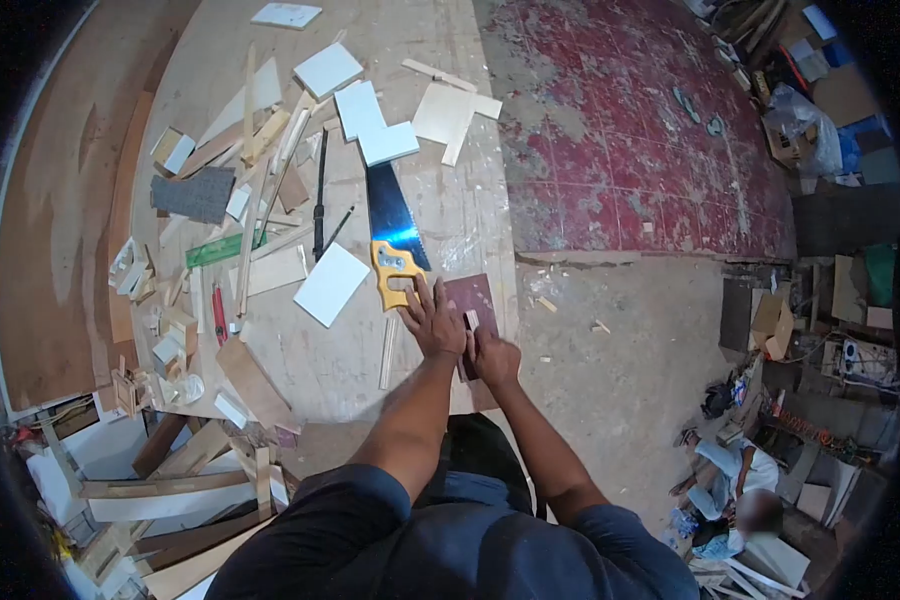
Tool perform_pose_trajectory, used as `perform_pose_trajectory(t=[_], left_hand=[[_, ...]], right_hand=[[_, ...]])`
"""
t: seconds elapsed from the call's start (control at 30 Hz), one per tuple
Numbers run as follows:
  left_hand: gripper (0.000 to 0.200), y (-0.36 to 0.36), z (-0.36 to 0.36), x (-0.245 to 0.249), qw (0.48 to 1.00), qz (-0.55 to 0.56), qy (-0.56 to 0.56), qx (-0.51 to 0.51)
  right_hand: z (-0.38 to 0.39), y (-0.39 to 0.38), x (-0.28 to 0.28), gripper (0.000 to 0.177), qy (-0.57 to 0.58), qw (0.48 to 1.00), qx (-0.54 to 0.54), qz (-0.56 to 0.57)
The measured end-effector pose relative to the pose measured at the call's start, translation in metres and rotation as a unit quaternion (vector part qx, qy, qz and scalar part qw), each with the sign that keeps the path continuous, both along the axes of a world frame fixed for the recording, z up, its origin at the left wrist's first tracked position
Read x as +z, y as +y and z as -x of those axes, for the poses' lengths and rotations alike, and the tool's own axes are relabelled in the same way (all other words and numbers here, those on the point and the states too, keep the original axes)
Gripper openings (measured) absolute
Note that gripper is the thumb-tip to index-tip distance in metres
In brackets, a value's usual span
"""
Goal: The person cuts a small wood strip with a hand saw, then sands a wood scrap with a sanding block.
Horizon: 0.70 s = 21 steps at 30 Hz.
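My left hand (pixel 436 325) lies palm down with fingers stretched out, its fingertips right beside the yellow handle (pixel 390 272) of a handsaw (pixel 393 210). The saw's blade points away from me, its tip at white boards. Close by on the right, my right hand (pixel 496 359) is closed, with its fingers curled around a small light wood strip (pixel 472 320). The strip's end shows between my two hands, over a maroon board (pixel 478 290) at the table's right edge. The lower part of the strip is hidden by my fingers.
White boards (pixel 333 284), a pencil (pixel 344 222), a green ruler (pixel 215 250), a red-handled tool (pixel 219 315) and wood offcuts (pixel 260 150) litter the worktable (pixel 320 360). A person (pixel 735 470) sits on the floor at lower right. Slippers (pixel 700 112) lie on red tiles.
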<state>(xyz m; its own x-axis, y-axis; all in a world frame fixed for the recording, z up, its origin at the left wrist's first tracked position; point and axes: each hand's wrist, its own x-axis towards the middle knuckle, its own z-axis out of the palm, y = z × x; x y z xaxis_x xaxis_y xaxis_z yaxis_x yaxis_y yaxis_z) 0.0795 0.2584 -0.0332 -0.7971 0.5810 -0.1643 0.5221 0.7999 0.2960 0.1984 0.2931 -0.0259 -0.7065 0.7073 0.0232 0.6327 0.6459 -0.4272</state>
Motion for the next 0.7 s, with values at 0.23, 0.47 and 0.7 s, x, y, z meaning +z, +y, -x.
perform_pose_trajectory(t=[0.23,0.47,0.7], left_hand=[[0.062,-0.005,0.001,-0.001,1.000,0.011,-0.002,-0.003],[0.052,-0.004,0.001,-0.002,0.999,-0.025,-0.004,0.020],[0.059,-0.008,0.003,-0.007,1.000,-0.019,-0.001,0.003]], right_hand=[[-0.026,-0.017,0.000,0.030,-0.080,0.994,-0.056,0.047],[0.068,0.045,-0.002,0.033,0.013,0.998,-0.065,0.013],[-0.039,-0.020,0.001,0.028,-0.084,0.995,-0.029,0.044]])
